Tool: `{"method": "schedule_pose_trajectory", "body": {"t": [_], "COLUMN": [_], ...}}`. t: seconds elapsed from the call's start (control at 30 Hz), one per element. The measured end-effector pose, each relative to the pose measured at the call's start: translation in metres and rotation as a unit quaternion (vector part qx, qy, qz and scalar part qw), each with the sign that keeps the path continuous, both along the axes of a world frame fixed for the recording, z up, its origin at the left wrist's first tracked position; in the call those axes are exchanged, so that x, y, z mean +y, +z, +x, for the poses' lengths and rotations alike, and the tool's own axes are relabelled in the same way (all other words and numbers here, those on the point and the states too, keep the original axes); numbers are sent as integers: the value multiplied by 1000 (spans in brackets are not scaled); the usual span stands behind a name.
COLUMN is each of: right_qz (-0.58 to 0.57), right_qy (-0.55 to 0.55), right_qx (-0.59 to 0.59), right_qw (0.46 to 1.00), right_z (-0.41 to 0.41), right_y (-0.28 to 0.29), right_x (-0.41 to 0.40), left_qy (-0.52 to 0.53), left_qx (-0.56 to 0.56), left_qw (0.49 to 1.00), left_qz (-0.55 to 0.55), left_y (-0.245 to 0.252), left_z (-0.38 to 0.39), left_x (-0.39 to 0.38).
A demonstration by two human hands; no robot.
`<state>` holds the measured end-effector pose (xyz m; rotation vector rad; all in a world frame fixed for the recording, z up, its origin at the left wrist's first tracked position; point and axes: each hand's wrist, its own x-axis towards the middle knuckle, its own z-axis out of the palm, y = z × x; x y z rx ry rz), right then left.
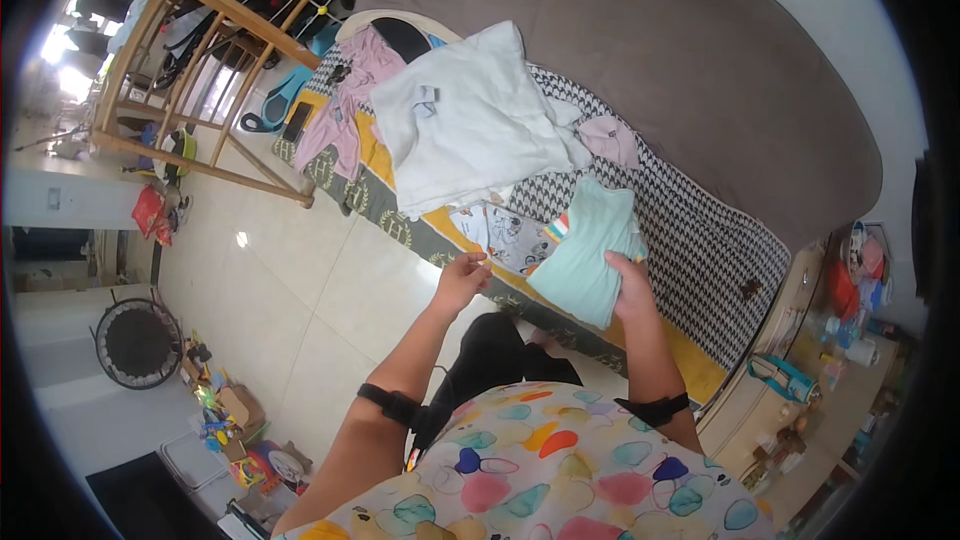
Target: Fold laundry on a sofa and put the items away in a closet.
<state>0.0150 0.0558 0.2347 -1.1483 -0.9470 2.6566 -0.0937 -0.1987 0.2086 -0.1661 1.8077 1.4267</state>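
Observation:
My right hand [631,286] grips a mint-green folded cloth [588,251] at its right edge, with a striped edge showing beside it. My left hand [465,281] is raised near the sofa's front edge, fingers partly bent, holding nothing visible. Just beyond it lies a light printed fabric piece [517,236]. A large white cloth [472,120] is spread over the houndstooth cover [690,262], with a small pink cloth [609,139] to its right. A pink garment [351,101] lies at the left end, near a dark phone [298,121].
A wooden rack [225,15] with a beaded net stands at the upper left. The brown backrest [637,52] rises behind the seat. A cluttered cabinet top [795,390] is at the right. Toys [232,420] and a small trampoline [139,343] stand at the lower left.

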Motion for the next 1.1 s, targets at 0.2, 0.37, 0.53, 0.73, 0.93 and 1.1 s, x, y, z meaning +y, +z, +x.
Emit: {"method": "schedule_pose_trajectory", "body": {"t": [0.2, 0.37, 0.53, 0.73, 0.93, 1.1], "right_qz": [-15, 3, -15, -43, -36, -32], "right_qy": [11, 8, -34, -90, -138, -154], "right_qx": [20, 8, -39, -80, -173, -202], "right_qw": [1000, 1000, 999, 992, 975, 967], "right_z": [-24, -92, -193, -267, -293, -300], "right_y": [2, -13, -20, -45, -93, -131], "right_x": [-20, -52, -108, -165, -188, -190], "left_qy": [31, 39, -4, -127, -142, -120], "left_qx": [-21, -12, -52, 175, 290, 459], "left_qw": [999, 999, 999, 973, 943, 879], "left_qz": [-9, -2, -13, -85, -83, -59], "left_y": [12, -3, -38, -89, -149, -213], "left_z": [-43, -121, -231, -371, -442, -449], "left_x": [-30, -64, -105, -111, -54, -8]}}
